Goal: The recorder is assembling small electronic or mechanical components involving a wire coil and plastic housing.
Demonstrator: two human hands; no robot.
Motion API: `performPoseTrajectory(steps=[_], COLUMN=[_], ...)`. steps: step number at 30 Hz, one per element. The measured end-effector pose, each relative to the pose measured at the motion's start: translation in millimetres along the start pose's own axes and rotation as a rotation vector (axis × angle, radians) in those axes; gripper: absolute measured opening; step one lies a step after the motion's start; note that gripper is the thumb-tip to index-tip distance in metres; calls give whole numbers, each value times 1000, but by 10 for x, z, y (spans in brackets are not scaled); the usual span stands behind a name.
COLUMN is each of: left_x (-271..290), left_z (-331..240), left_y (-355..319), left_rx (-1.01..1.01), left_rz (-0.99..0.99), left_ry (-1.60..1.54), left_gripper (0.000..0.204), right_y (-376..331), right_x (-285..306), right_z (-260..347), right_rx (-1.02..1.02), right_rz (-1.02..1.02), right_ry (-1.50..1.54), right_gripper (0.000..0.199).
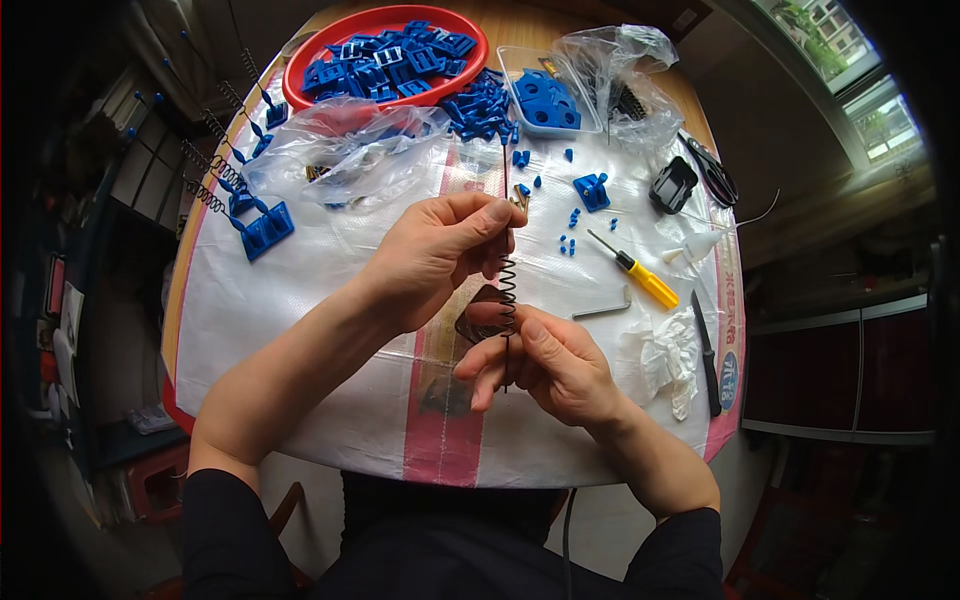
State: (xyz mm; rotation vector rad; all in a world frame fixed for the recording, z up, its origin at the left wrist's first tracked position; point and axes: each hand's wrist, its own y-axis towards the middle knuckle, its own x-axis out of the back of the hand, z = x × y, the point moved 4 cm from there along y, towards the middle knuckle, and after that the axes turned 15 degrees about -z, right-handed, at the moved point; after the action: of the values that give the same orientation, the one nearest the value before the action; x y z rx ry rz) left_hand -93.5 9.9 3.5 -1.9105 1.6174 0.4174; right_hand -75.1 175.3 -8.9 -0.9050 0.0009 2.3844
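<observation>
A: What's the biggest thing under you?

B: The round surface (pixel 300 330), covered with a white woven plastic sheet that has a pink stripe down its middle. At its far edge sits a round red plastic tray (pixel 300 82) heaped with small blue plastic parts, and more of those parts spill onto the sheet beside it. Crumpled clear plastic bags (pixel 345 160) lie just in front of the tray, and another clear bag sits far right.

A: And your hands?

B: Your left hand (pixel 430 255) is closed, thumb and forefinger pinching the upper end of a long thin black coil spring with a straight wire tail (pixel 508 285). Your right hand (pixel 550 365) sits just below it, fingers curled loosely around the spring's lower end, thumb pressed against the coil. So the spring stands nearly upright between your two hands, above the pink stripe at the middle of the surface.

A: Smaller items?

B: To your right lie a yellow-handled screwdriver (pixel 633 271), a bent metal hex key (pixel 603 308), a crumpled white tissue (pixel 665 355) and a dark-handled knife (pixel 706 355). Farther off are black scissors (pixel 712 172) and a black plastic block (pixel 673 185). To your left, several springs fixed to blue plastic brackets (pixel 262 228) rest at the surface's edge.
</observation>
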Motion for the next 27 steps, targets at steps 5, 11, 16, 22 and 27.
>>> performPoseTrajectory(steps=[5,11,16,22,27], left_x=[-9,-42,-61,-64,-72], left_z=[-14,-43,-53,-39,-3], left_y=[-15,-38,-47,-42,-60], left_rx=[-2,-32,-38,-11,44], left_rz=[-5,-6,-2,-3,48], left_ry=[4,5,9,-20,-33], left_gripper=[25,25,24,23,21], right_y=[-2,4,-1,2,11], right_x=[-31,-12,-8,-13,-43], right_z=[17,20,18,38,58], right_rx=[-35,-29,-15,5,-20], right_rz=[-9,31,-3,7,18], right_ry=[32,69,43,5,127], right_gripper=[48,38,34,39,51])
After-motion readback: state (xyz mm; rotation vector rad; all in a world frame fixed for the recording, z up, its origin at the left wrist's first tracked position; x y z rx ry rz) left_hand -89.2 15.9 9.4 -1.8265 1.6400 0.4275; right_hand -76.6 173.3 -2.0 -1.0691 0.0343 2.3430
